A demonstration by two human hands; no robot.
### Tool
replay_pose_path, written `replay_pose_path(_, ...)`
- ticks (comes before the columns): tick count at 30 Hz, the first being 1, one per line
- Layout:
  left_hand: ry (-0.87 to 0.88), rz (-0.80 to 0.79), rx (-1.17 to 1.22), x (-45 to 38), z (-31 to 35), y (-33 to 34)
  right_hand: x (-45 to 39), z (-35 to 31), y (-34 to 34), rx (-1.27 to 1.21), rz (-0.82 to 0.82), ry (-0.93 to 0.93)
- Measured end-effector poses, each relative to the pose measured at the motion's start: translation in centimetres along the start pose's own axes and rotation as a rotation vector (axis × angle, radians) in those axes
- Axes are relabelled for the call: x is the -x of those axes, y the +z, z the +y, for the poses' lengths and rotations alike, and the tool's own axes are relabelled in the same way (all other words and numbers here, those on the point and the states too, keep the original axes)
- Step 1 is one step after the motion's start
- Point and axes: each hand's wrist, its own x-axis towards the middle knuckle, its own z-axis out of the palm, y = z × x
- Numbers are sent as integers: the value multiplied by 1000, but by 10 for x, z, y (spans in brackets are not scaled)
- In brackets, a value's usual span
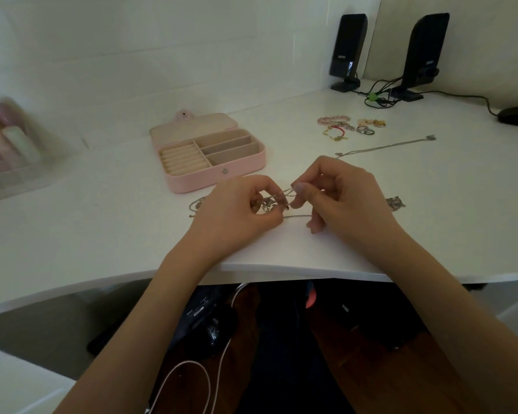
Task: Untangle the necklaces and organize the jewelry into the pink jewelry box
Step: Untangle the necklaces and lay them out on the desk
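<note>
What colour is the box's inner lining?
Beige lining, inside the pink jewelry box; head view.

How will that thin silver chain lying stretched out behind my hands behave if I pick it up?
The thin silver chain will probably go limp and droop, since its fine links lie slack on the white desk. It looks light. Its end piece may swing or snag other jewelry.

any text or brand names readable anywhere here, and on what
Left speaker: a small white logo on its front, too blurred to read.
Right speaker: a faint mark near its front edge, unreadable.
Pink jewelry box: no text visible.
</note>
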Motion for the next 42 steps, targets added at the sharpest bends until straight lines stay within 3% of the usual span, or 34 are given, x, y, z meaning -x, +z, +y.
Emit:
replay_pose_path(7, 27, -23, -50, -1, -4, 1, -1, 1, 1, 145, 30, -50)
replay_pose_path(14, -20, -56, 288, -1, -3, -5, -1, 3, -1, 110, 122, -11)
replay_pose_path(23, -92, -106, 349, -1, -1, -6, 0, -2, -2, 40, 116, 9)
replay_pose_path(30, -72, -76, 392, -2, -3, -6, 0, -12, -6, -418, 74, 277)
replay_pose_path(34, -27, -90, 409, -1, -3, -7, -2, -15, -14, -714, -54, 352)
replay_pose_path(38, 5, -38, 378, -1, -3, -9, -2, -12, -14, -588, -72, 405)
replay_pose_path(42, -27, 9, 376, -2, -4, -9, -1, -10, -8, -161, -74, 284)
